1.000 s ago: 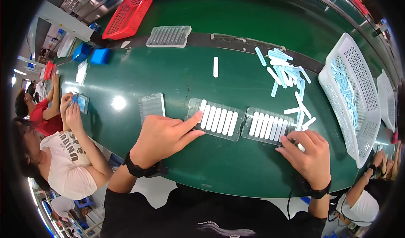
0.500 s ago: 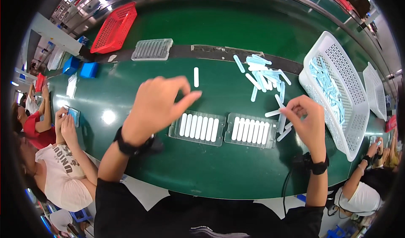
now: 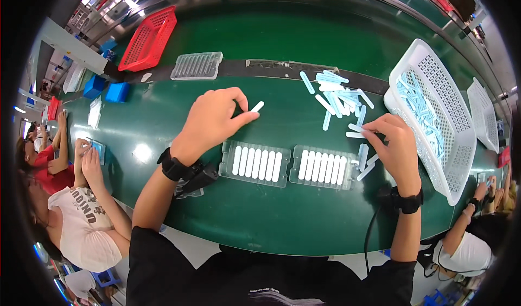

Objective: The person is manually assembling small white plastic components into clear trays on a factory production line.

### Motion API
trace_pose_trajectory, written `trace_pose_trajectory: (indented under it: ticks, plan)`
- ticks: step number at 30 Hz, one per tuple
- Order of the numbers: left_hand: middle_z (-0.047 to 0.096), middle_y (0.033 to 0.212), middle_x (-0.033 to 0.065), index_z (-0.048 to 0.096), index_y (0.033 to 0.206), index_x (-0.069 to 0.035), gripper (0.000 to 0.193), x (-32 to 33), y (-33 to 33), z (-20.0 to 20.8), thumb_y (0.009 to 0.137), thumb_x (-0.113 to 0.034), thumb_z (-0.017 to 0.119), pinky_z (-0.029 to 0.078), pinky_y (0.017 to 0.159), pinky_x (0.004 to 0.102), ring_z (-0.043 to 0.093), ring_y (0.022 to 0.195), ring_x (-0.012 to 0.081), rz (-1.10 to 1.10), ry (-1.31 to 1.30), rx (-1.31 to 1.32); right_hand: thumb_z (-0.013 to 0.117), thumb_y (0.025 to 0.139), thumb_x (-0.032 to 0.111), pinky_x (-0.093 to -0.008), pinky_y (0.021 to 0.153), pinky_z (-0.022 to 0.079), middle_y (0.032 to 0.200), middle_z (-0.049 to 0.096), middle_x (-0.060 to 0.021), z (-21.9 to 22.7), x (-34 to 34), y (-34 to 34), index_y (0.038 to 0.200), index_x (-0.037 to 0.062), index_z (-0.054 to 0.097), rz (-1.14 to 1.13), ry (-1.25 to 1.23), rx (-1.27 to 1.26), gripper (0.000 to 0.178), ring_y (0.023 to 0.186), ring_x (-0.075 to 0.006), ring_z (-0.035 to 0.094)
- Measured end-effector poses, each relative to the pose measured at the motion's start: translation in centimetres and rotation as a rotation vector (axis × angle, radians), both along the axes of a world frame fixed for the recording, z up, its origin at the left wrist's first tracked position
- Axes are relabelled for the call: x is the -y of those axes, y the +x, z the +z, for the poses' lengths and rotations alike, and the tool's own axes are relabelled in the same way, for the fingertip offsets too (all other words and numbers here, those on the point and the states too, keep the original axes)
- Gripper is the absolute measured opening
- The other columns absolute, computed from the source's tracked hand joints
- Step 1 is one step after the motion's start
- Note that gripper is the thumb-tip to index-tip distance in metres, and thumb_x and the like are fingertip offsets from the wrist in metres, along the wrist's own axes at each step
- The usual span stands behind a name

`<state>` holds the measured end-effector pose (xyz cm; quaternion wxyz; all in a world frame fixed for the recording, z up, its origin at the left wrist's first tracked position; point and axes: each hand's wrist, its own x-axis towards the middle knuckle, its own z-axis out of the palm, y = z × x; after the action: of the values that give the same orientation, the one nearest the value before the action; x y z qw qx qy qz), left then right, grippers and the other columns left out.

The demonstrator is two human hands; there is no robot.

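Left hand pinching white stick, right hand gripping sticks, loose pile beyond filled trays

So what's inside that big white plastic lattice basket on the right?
The white plastic lattice basket holds a heap of pale blue plastic sticks lying along its floor. Whatever lies beneath the heap is covered, and the basket's near wall hides its lowest corner.

Two filled trays lie side by side at centre frame, the left tray touching the right tray. A loose pile of sticks sits above the right tray. A basket holding more sticks stands at far right. An empty tray lies upper left, with a crate further left.
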<state>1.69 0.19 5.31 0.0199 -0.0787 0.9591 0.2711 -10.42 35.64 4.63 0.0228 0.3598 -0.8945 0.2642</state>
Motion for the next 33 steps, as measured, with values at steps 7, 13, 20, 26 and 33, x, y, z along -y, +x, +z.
trace_pose_trajectory:
  ticks: [7, 13, 20, 26, 33]
  plan:
    - [0.037, 0.053, 0.0038, 0.068, 0.090, -0.003, 0.016, 0.0, 0.9, -0.5, 0.092, -0.016, 0.077, 0.029, 0.052, 0.0349, 0.032, 0.050, 0.0158, 0.034, 0.104, -0.016, 0.076, 0.087, 0.006, -0.0386, 0.069, 0.052, 0.082, 0.067, -0.0079, 0.2, 0.2, 0.6, 0.088, 0.0029, 0.069, 0.049, -0.014, -0.008, 0.008, 0.078, -0.0289, 0.065]
    - [0.048, 0.060, 0.0011, 0.070, 0.096, -0.003, 0.010, -0.8, 2.5, 1.3, 0.088, -0.008, 0.075, 0.035, 0.049, 0.0329, 0.047, 0.050, 0.0167, -0.294, -0.277, -0.599, 0.078, 0.080, -0.005, -0.0321, 0.062, 0.054, 0.096, 0.076, -0.0082, 1.6, 1.1, 2.2, 0.094, 0.0031, 0.074, 0.161, -0.298, -0.027, 0.017, 0.073, -0.0238, 0.068]
    - [0.052, 0.069, -0.0006, 0.070, 0.103, -0.005, 0.036, -2.2, 4.7, 3.5, 0.069, 0.006, 0.077, 0.029, 0.047, 0.0273, 0.046, 0.054, 0.0144, -0.608, -0.468, -0.914, 0.083, 0.068, -0.006, -0.0299, 0.060, 0.056, 0.094, 0.076, -0.0062, 2.7, 0.9, 3.4, 0.089, 0.0042, 0.078, 0.287, -0.382, -0.431, 0.024, 0.073, -0.0212, 0.069]
    - [0.042, 0.063, -0.0024, 0.068, 0.106, -0.005, 0.039, -2.5, 4.6, 3.3, 0.069, 0.004, 0.078, 0.025, 0.046, 0.0280, 0.039, 0.051, 0.0132, -0.637, -0.428, -0.971, 0.083, 0.062, -0.004, -0.0292, 0.057, 0.055, 0.090, 0.073, -0.0058, 2.9, 0.6, 3.3, 0.084, 0.0045, 0.078, 0.293, -0.348, -0.541, 0.025, 0.070, -0.0205, 0.067]
    - [0.042, 0.064, -0.0050, 0.072, 0.096, -0.012, 0.026, -2.3, 4.2, 3.1, 0.073, -0.002, 0.078, 0.024, 0.046, 0.0253, 0.037, 0.051, 0.0093, -0.583, -0.430, -0.977, 0.080, 0.062, -0.001, -0.0295, 0.053, 0.052, 0.090, 0.073, -0.0052, 2.8, 0.4, 3.2, 0.085, 0.0051, 0.078, 0.321, -0.315, -0.579, 0.025, 0.070, -0.0192, 0.067]
